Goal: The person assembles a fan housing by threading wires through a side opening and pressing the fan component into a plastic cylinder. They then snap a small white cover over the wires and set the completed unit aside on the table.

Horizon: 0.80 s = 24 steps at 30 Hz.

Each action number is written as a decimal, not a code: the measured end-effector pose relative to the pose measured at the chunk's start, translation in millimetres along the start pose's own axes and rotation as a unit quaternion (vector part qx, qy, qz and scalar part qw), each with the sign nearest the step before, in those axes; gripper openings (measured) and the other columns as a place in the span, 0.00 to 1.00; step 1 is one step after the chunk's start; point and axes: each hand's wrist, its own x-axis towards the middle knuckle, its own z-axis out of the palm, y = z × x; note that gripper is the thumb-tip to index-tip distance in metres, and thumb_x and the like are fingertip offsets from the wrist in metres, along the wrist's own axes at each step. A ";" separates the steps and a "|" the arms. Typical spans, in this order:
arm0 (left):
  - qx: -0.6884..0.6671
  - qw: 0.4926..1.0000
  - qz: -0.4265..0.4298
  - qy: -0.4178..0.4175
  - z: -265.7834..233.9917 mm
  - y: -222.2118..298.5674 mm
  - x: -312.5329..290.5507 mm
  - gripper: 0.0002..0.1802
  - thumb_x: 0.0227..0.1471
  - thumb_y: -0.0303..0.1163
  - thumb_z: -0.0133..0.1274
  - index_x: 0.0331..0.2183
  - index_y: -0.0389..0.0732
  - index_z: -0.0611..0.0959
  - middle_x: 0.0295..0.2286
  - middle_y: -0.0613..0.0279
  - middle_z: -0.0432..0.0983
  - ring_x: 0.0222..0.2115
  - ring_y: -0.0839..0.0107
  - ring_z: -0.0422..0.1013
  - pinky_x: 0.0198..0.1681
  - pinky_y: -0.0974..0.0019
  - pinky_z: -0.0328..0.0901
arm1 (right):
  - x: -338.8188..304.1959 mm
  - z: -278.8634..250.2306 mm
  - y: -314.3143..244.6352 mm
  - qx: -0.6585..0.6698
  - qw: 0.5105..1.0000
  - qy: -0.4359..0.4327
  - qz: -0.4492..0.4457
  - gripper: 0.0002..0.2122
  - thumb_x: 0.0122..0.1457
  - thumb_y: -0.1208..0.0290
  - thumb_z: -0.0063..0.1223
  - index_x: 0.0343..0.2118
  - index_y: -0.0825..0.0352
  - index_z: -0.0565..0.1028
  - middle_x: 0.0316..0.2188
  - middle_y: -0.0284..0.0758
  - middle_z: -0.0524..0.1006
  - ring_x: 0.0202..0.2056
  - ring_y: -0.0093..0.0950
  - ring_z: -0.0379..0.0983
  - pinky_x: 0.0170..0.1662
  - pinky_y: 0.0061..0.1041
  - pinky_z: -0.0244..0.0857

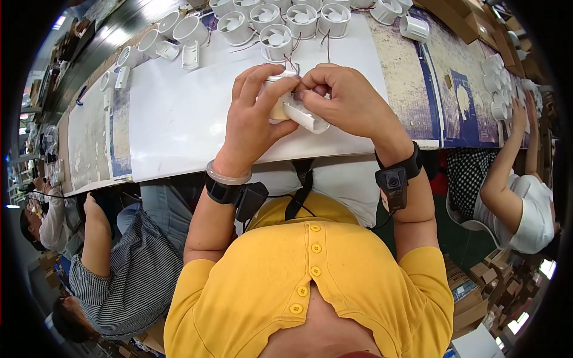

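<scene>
Close to the table's front edge, my left hand (253, 113) is wrapped round a white plastic fan housing (309, 118), which lies tilted with a box-like side part facing me. My right hand (346, 98) is closed at the upper side of that part, thumb and forefinger pinched together. Whatever sits between those fingertips is too small and covered to name. Just beyond my hands stands a white round fan (276, 40) with thin dark red wires trailing toward my fingers. Much of the held housing is hidden behind my left fingers.
Several more white fans (301, 19) crowd the far side of the white tabletop (179, 119). White round housings (190, 30) and a small white cover (190, 56) stand at far left. A housing (414, 28) lies at far right. Co-workers sit on both sides, one in a striped top (128, 274).
</scene>
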 end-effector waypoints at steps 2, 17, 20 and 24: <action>-0.005 1.000 0.001 0.001 -1.2 0.3 1.5 0.34 0.24 0.29 0.70 0.41 0.47 0.78 0.43 0.61 0.70 0.46 0.58 0.65 0.47 0.60 0.65 | 1.3 -3.3 -1.0 0.021 0.999 -0.020 0.020 0.06 0.54 0.73 0.53 0.29 0.71 0.77 0.20 0.26 0.70 0.21 0.14 0.61 0.24 0.17 0.57; -0.123 0.990 -0.061 0.003 -7.5 -1.3 -3.7 0.36 0.24 0.33 0.72 0.42 0.43 0.77 0.41 0.58 0.70 0.41 0.60 0.69 0.42 0.62 0.68 | 6.0 -14.8 18.7 0.114 0.993 -0.032 -0.011 0.08 0.60 0.73 0.51 0.38 0.71 0.77 0.31 0.31 0.78 0.35 0.17 0.71 0.43 0.17 0.65; -0.154 0.985 -0.081 0.002 -6.1 -1.2 -4.5 0.36 0.25 0.33 0.73 0.42 0.43 0.77 0.41 0.58 0.70 0.42 0.61 0.69 0.41 0.63 0.69 | 3.7 -5.3 30.3 0.100 0.993 0.011 -0.067 0.10 0.60 0.73 0.51 0.43 0.71 0.75 0.37 0.31 0.78 0.40 0.19 0.71 0.46 0.19 0.65; -0.222 0.968 -0.110 0.026 -4.4 -3.1 -5.8 0.36 0.25 0.34 0.73 0.42 0.43 0.77 0.41 0.58 0.70 0.42 0.60 0.69 0.41 0.62 0.69 | 0.2 3.2 34.0 0.191 0.971 0.053 -0.130 0.13 0.61 0.72 0.51 0.48 0.69 0.73 0.43 0.32 0.76 0.43 0.20 0.70 0.48 0.21 0.64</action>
